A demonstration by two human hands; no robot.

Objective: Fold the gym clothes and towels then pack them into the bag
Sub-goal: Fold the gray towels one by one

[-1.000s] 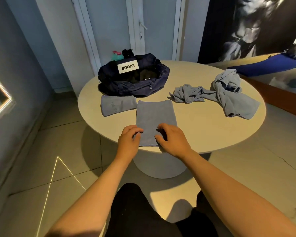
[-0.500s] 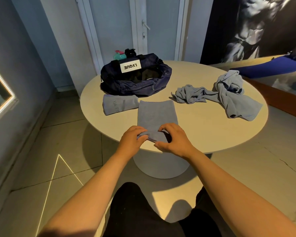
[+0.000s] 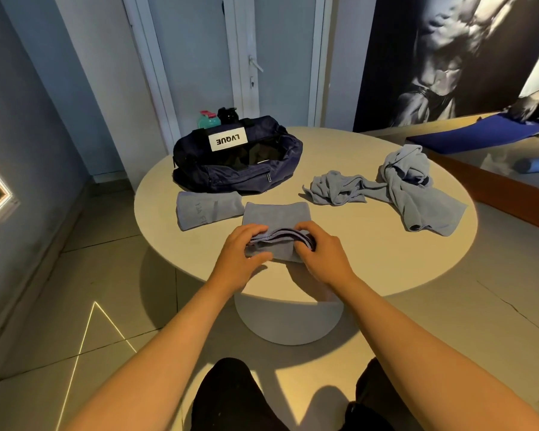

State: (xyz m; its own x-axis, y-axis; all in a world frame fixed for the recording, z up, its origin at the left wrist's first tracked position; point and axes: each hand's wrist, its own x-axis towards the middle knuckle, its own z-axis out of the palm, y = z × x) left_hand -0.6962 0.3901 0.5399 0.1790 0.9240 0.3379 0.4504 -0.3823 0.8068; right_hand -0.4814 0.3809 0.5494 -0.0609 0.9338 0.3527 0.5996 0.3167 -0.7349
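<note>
Left hand (image 3: 241, 251) & right hand (image 3: 319, 251) each pinch near edge of grey towel (image 3: 277, 216), lifted in a fold, on tabletop (image 3: 355, 259) just in front of open bag (image 3: 237, 164); 2nd folded towel (image 3: 207, 209) to its left.

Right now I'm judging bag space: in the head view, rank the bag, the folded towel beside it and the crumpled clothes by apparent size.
1. navy bag, crumpled clothes: similar spread, unranked.
2. folded towel: smallest.

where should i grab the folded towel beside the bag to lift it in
Probably mid-length on the folded towel, coming from its near long edge: it lies flat and crosswise, and the bag sits close behind its far edge. A grip spanning the short width should keep the layers together.
</note>
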